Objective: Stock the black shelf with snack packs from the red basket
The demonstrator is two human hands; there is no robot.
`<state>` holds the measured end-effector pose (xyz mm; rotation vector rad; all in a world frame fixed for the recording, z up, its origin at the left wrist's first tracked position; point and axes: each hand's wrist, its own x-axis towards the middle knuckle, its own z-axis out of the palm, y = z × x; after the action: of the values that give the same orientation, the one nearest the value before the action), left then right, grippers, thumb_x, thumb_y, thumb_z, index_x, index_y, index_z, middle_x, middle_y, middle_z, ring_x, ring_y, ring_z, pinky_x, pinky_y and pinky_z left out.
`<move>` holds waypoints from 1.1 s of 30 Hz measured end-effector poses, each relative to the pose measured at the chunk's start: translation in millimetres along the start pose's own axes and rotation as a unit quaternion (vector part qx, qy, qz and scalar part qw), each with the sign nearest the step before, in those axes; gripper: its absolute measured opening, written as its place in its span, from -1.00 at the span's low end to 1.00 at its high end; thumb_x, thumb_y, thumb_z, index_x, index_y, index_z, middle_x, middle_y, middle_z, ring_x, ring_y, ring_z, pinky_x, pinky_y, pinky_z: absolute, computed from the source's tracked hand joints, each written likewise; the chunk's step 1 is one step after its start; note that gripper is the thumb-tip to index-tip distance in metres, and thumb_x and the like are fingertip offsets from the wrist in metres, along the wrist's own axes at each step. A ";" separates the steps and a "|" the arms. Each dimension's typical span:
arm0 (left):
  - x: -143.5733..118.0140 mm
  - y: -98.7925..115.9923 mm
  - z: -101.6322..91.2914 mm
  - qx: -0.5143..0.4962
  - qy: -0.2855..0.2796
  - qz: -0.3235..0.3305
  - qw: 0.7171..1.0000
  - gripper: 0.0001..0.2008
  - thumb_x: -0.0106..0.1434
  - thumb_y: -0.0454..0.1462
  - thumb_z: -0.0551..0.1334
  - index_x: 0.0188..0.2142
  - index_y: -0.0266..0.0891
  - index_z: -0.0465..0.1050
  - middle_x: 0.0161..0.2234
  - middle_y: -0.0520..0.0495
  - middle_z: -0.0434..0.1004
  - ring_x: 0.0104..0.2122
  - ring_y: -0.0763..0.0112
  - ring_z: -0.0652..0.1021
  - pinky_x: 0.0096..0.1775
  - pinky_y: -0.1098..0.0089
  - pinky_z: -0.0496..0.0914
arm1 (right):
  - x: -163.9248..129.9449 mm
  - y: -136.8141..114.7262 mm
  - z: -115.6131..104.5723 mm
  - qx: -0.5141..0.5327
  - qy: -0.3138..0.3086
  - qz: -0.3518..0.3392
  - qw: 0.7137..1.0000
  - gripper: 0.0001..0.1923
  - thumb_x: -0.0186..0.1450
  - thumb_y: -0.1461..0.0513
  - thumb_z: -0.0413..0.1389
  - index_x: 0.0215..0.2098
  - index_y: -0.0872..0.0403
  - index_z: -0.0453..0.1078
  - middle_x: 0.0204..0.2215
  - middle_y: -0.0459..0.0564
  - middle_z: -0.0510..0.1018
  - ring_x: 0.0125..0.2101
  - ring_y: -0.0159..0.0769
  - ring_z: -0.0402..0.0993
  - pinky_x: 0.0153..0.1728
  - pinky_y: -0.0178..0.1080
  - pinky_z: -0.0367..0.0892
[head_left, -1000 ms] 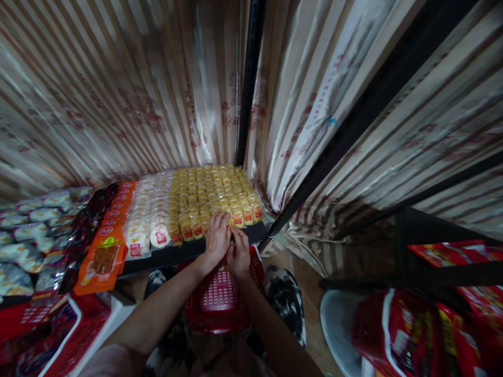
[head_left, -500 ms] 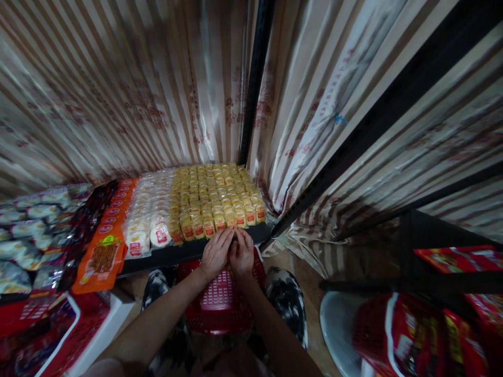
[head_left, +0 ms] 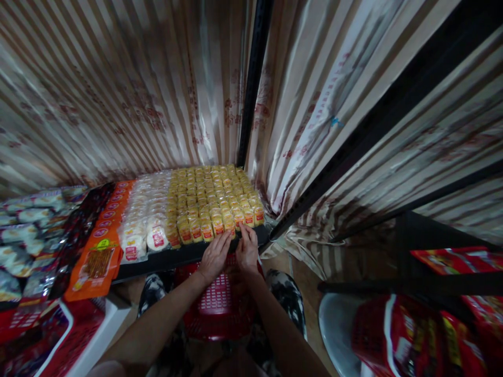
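Note:
My left hand reaches to the front edge of a dark shelf, its fingers stretched out against the front row of small yellow-wrapped snack packs. Just to its right, my right hand has its fingers extended, the tips touching the lower front of packs in the same row. Neither hand appears to grip a pack, though the undersides of the fingers are hidden. The packs stand in tight, even rows with red labels facing me. A red plastic basket sits below my hands, between my legs.
White round snack packs, an orange bag and several silvery packs lie left along the shelf. Black metal posts and striped curtains stand behind. At right are a pale tub and a basket of red packages.
My hands have moved apart. The right one has shifted slightly right along the front row, while the left stays near the shelf edge. The view has tilted a little.

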<state>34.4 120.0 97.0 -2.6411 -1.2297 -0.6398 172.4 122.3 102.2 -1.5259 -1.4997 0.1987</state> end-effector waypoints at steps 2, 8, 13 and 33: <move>0.9 -0.2 -1.4 -0.006 0.003 0.006 1.000 -0.50 0.24 -0.43 -0.01 0.19 -0.39 0.09 0.16 -0.28 0.23 0.18 0.25 0.23 0.12 0.22 0.26 | -0.1 2.8 -0.1 0.005 0.000 0.001 1.000 -0.40 0.16 0.43 -0.15 0.17 0.07 0.19 -0.06 0.12 0.33 0.00 -0.22 0.25 0.03 -0.06 0.27; 7.1 1.2 -0.9 -0.003 0.025 0.002 1.000 -0.52 0.22 -0.45 -0.02 0.15 -0.41 0.16 0.14 -0.29 0.27 0.16 0.24 0.26 0.10 0.22 0.29 | -0.6 6.8 1.5 0.009 0.016 0.008 1.000 -0.44 0.20 0.41 -0.14 0.15 0.03 0.22 -0.05 0.10 0.35 -0.01 -0.23 0.28 0.02 -0.06 0.29; 5.6 3.5 5.4 0.017 0.036 -0.009 0.999 -0.52 0.22 -0.45 -0.03 0.15 -0.40 0.16 0.13 -0.26 0.29 0.15 0.25 0.28 0.09 0.23 0.30 | -1.3 11.3 1.8 0.003 0.011 -0.009 1.000 -0.46 0.22 0.41 -0.15 0.15 0.06 0.21 -0.04 0.11 0.35 0.01 -0.24 0.27 0.04 -0.07 0.28; 5.1 6.5 11.6 0.036 0.059 -0.024 0.997 -0.58 0.27 -0.37 0.01 0.13 -0.35 0.20 0.07 -0.23 0.35 0.09 0.20 0.33 0.06 0.21 0.31 | -2.3 11.3 5.5 0.029 0.027 0.005 0.999 -0.45 0.20 0.41 -0.14 0.14 0.01 0.24 -0.06 0.08 0.37 -0.01 -0.26 0.32 0.04 -0.10 0.30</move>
<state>46.0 123.0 89.1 -2.4846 -1.2610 -0.7324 175.9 125.4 90.4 -1.4818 -1.4321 0.2049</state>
